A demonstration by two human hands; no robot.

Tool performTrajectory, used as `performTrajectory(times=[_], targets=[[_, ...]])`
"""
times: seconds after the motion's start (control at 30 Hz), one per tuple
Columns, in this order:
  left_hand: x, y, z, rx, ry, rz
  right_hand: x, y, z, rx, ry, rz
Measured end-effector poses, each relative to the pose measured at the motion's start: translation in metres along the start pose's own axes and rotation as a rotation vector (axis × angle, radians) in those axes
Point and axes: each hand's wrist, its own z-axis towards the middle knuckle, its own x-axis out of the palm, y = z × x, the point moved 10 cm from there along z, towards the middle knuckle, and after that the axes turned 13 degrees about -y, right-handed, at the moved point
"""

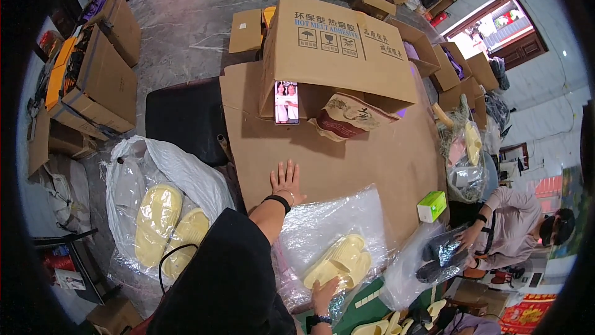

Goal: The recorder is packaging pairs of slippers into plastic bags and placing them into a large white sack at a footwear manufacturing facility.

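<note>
My left hand lies flat, fingers spread, on the brown cardboard sheet that covers the table; a black band circles its wrist. My right hand grips the near end of a pair of pale yellow slippers inside a clear plastic bag lying on the cardboard's near edge. A large clear bag at my left holds more yellow slippers.
A big cardboard box stands at the far side with a phone leaning on it and a brown paper pouch beside. A small green box sits at right. Another person at right handles a bag of dark slippers. Cartons line the floor.
</note>
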Motion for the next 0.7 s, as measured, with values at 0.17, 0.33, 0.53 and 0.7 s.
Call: performTrajectory(times=[0.17, 0.33, 0.53, 0.7], targets=[[-0.004, 0.000, -0.001, -0.004, -0.062, -0.013, -0.001, 0.001, 0.000, 0.018, -0.005, 0.018], [-0.005, -0.001, 0.001, 0.000, -0.068, -0.014, 0.000, -0.001, 0.002, -0.015, -0.041, -0.010], [-0.007, 0.000, 0.003, -0.006, -0.094, -0.014, -0.007, 0.005, 0.006, -0.067, -0.066, -0.129], [-0.008, 0.002, -0.010, 0.037, -0.036, -0.017, -0.021, 0.017, -0.004, -0.020, -0.121, -0.078]])
